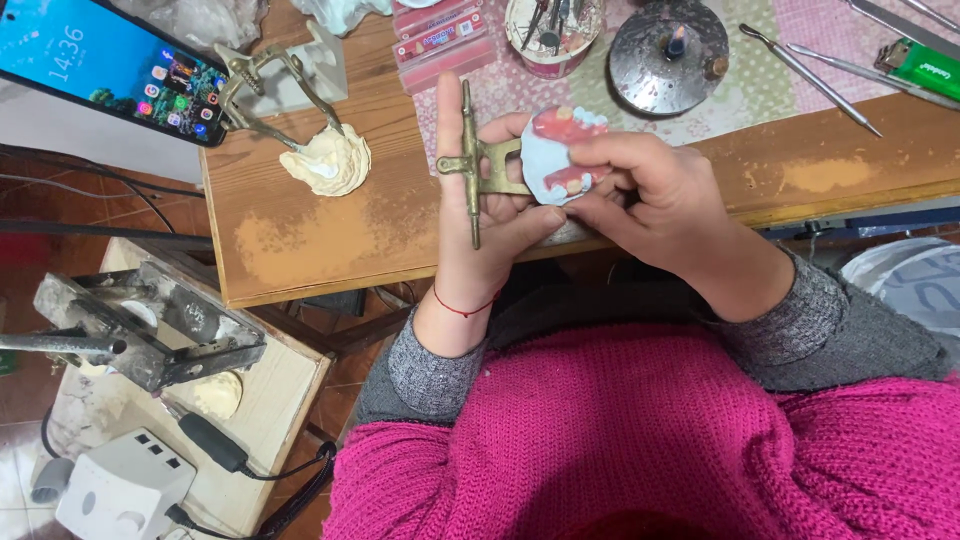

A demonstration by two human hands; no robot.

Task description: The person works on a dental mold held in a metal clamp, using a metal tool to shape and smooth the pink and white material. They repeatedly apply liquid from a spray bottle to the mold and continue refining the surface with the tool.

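Note:
My left hand lies palm up over the table's front edge and carries a brass articulator with a pale blue plaster dental cast mounted on it. The cast bears pink wax and small teeth. My right hand comes in from the right and grips the cast, fingers over its right side and thumb under it. A thin red string circles my left wrist. Both sleeves are grey under a magenta knitted sweater.
A second brass articulator stands in a lump of cream plaster at the left of the wooden table. A smartphone, pink wax boxes, a metal spirit burner, steel instruments, a green lighter. A metal press stands lower left.

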